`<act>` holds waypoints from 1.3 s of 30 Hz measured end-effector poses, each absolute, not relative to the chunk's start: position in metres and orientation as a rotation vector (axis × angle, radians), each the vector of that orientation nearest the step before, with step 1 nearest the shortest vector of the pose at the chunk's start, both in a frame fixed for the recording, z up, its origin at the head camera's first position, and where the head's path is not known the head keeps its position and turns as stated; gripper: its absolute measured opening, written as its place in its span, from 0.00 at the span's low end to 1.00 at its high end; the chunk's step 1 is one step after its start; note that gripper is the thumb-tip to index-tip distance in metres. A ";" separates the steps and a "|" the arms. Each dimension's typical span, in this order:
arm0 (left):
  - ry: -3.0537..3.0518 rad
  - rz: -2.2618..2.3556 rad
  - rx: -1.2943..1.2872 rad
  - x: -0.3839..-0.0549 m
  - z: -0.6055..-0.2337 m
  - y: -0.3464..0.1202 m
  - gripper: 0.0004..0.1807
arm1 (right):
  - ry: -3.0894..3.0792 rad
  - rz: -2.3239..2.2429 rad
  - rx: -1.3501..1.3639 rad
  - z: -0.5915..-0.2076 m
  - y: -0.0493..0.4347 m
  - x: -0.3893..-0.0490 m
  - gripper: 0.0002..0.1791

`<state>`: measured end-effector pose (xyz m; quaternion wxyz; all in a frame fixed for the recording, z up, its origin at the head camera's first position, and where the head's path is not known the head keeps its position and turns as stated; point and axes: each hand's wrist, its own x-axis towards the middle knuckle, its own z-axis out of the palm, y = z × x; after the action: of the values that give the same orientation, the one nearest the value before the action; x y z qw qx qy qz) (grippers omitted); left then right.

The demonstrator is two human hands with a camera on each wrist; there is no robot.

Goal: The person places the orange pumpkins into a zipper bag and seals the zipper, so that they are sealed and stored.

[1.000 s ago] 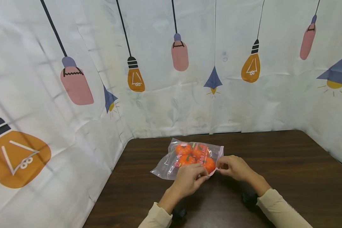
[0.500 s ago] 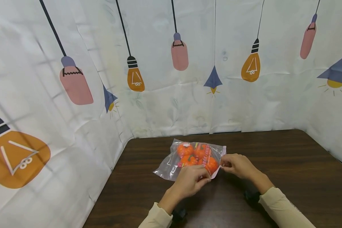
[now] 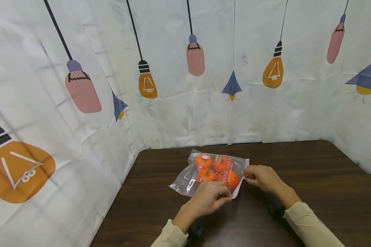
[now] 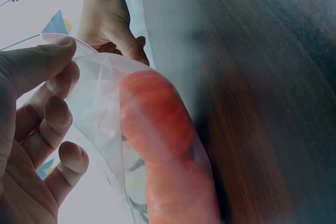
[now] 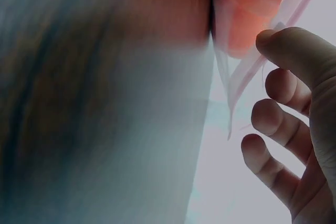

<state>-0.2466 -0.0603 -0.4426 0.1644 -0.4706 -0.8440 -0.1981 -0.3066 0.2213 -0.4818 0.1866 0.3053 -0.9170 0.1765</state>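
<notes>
A clear plastic zip bag (image 3: 183, 180) with pink lettering and a pink-white mouth strip lies over the table, its mouth toward the right. Inside are several round, ribbed orange pumpkin-like things (image 3: 204, 160), some showing green stems. At the near corner of the mouth, my left hand (image 3: 208, 197) pinches the strip between thumb and forefinger, other fingers loosely bent. My right hand (image 3: 263, 179) pinches the same strip farther along, and a small pale piece (image 5: 279, 26) shows at its thumb tip. The left wrist view shows the bag film (image 4: 100, 98) drawn up to the left thumb.
The dark brown wooden table (image 3: 312, 192) extends to both sides and behind the bag. White curtains (image 3: 179, 116) printed with lamps and bulbs stand along its back and sides. Dark wrist devices (image 3: 276, 210) sit under both forearms.
The bag has shifted a little to the right along with both hands. My right hand has slid slightly farther along the strip, away from the left hand.
</notes>
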 end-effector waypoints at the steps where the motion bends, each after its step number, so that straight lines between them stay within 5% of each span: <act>1: -2.406 -0.561 -1.340 -0.246 -0.442 -0.060 0.02 | -2.584 0.493 0.847 -0.482 0.222 -0.307 0.14; 16: -2.416 -0.535 -1.256 -0.247 -0.447 -0.057 0.04 | -2.859 1.219 0.615 -0.479 0.228 -0.308 0.05; 24: -2.458 -0.490 -1.200 -0.246 -0.454 -0.054 0.06 | -2.774 1.845 0.367 -0.475 0.221 -0.306 0.14; 39: -2.402 -0.332 -1.311 -0.247 -0.458 -0.051 0.04 | -2.683 2.017 0.185 -0.478 0.212 -0.306 0.13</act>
<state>-0.2470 -0.0515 -0.4577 0.1912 -0.4667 -0.8554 -0.1181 -0.3059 0.2117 -0.4781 -0.1098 0.0546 -0.7932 0.5965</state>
